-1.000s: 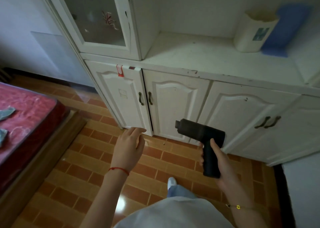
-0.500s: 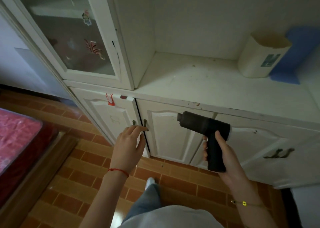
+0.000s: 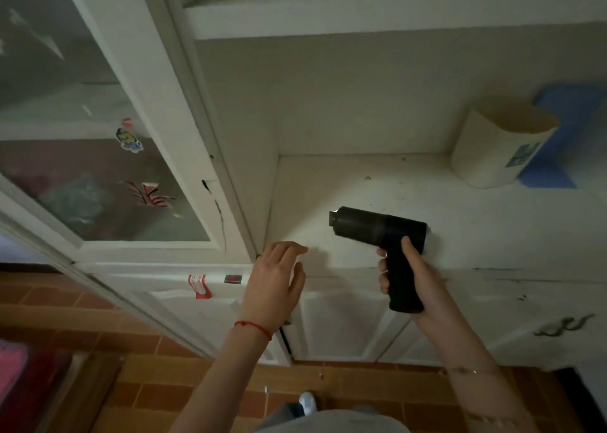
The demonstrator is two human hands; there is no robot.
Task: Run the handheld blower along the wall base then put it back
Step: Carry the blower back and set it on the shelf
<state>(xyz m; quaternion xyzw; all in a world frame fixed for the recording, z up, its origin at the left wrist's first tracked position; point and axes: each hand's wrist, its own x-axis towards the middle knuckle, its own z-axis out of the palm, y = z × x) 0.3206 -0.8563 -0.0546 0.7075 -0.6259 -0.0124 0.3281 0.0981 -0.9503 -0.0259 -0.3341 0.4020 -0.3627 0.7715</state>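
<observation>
The black pistol-shaped handheld blower (image 3: 377, 227) is held upright by its grip in my right hand (image 3: 412, 278), its nozzle pointing left over the white cabinet counter (image 3: 476, 222). My left hand (image 3: 277, 283) hovers beside it to the left, fingers spread and holding nothing, at the counter's front edge. A red string circles my left wrist.
A cream cup-like container (image 3: 496, 148) and a blue object (image 3: 565, 137) stand at the counter's back right. A tall glass-door cabinet (image 3: 108, 156) rises on the left. White cupboard doors (image 3: 348, 324) sit below, above the orange tiled floor (image 3: 184, 396). A red mattress (image 3: 19, 376) lies bottom left.
The view has tilted up and moved closer to the cabinet. My right hand has raised the blower from in front of the lower doors to counter height; my left hand rose alongside.
</observation>
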